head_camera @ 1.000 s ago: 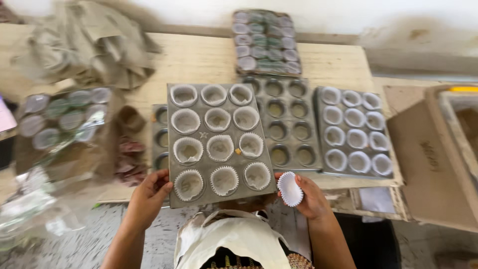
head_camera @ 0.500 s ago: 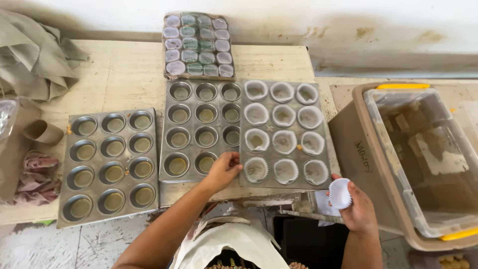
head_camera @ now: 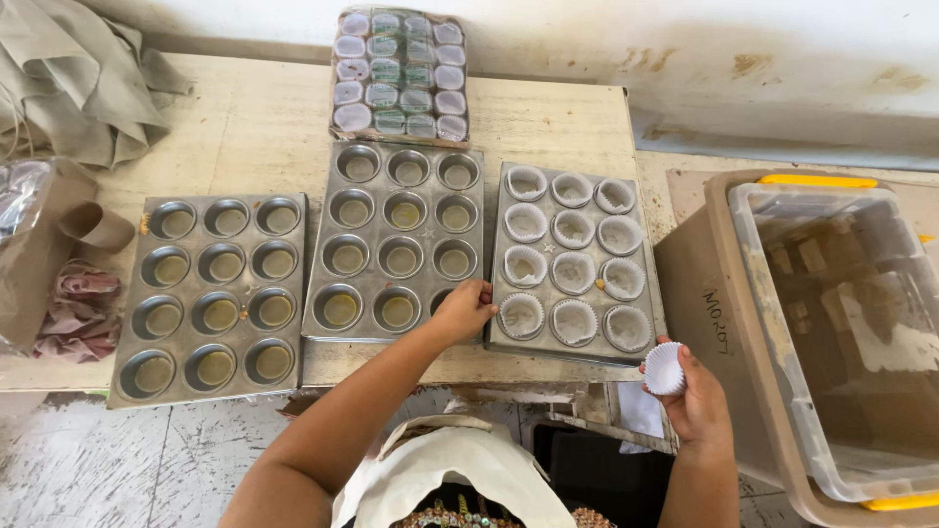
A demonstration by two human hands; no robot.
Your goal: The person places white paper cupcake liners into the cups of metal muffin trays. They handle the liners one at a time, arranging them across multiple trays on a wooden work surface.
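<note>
White pleated paper liner [head_camera: 665, 369] pinched in right hand [head_camera: 696, 391] off the counter's [head_camera: 264, 108] near edge, left hand [head_camera: 462, 311] curled on near-left corner of lined grey muffin tray [head_camera: 573, 260], bare tray [head_camera: 397, 242] touching it left, clear bin [head_camera: 841, 332] right, bare counter far left.
</note>
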